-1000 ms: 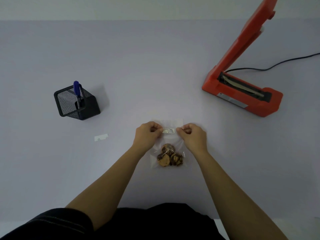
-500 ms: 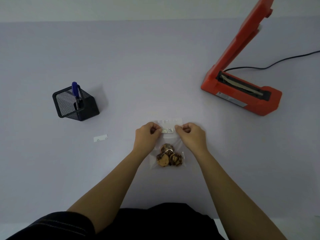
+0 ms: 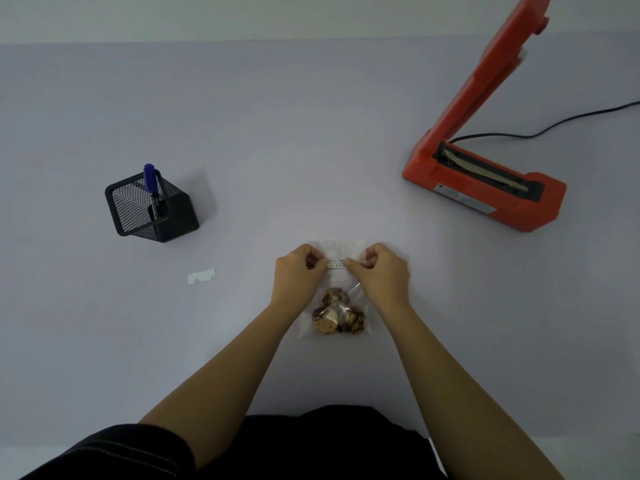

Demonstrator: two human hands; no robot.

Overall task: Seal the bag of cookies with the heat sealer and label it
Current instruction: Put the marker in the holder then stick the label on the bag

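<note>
A clear plastic bag point(image 3: 341, 249) with three chocolate-chip cookies point(image 3: 338, 314) in its lower end lies flat on the table in front of me. A small white label point(image 3: 336, 263) with writing lies across the bag's upper part. My left hand point(image 3: 298, 271) pinches the label's left end and my right hand point(image 3: 382, 270) pinches its right end, both pressed close to the bag. The orange heat sealer point(image 3: 485, 181) stands at the right with its arm raised.
A black mesh pen holder point(image 3: 152, 209) with a blue marker point(image 3: 151, 181) stands at the left. A small white backing strip point(image 3: 201, 276) lies on the table between the holder and the bag. The sealer's black cable point(image 3: 554, 124) runs off to the right.
Both hands have kept hold of the label's ends over the bag, with the fingers drawing slightly closer together. The view has shifted a little; nothing else moved.
</note>
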